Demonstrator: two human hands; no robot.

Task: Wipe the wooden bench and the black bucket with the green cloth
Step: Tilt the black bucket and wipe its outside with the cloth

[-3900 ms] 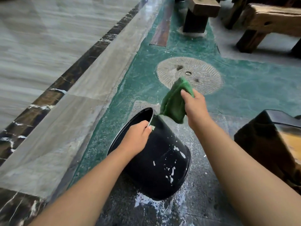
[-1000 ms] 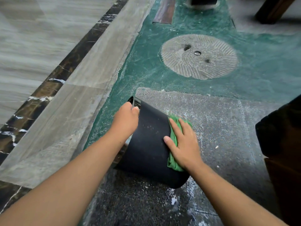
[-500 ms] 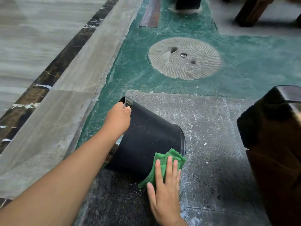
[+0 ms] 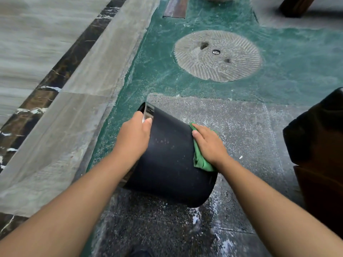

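Note:
The black bucket [image 4: 170, 164] lies tilted on the grey stone floor, its mouth turned up and to the left. My left hand [image 4: 133, 138] grips its rim. My right hand [image 4: 209, 145] presses the green cloth [image 4: 201, 160] flat against the bucket's right side, fingers spread over it. Most of the cloth is hidden under the hand. The dark wooden bench [image 4: 319, 154] stands at the right edge, only partly in view.
A round carved millstone [image 4: 217, 54] is set in the green floor beyond the bucket. Wet white specks [image 4: 196, 217] mark the stone below the bucket's base. Pale marble with a dark border strip [image 4: 65, 67] runs along the left. A wooden leg [image 4: 295, 6] stands at top right.
My right hand has carried the cloth from the bucket's lower base edge up onto its right side. The left hand keeps its hold on the rim.

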